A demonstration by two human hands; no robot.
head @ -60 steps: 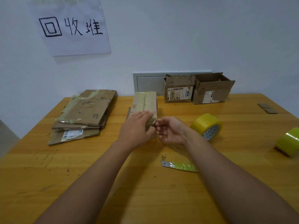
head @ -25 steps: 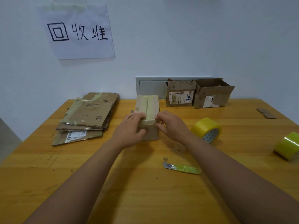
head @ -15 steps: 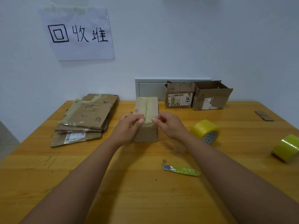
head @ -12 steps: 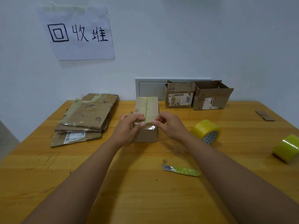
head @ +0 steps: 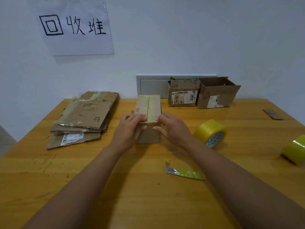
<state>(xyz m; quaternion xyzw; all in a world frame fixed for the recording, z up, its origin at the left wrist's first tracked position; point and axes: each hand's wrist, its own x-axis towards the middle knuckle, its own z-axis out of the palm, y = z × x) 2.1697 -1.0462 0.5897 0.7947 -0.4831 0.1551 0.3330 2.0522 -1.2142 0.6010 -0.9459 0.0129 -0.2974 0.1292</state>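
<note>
At left on the worktop (head: 49, 179), pile of flattened cardboard (head: 84, 118). At centre, left hand (head: 130, 129) gripping near top edge of taped box (head: 149, 106), right hand (head: 173, 129) gripping same edge, fingers above, thumbs in front. Further right, yellow tape roll (head: 210, 133).

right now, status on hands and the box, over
Left hand and right hand both grip near top edge of small taped brown cardboard box. Box flat on wooden table. Yellow tape roll close by right wrist.
</note>
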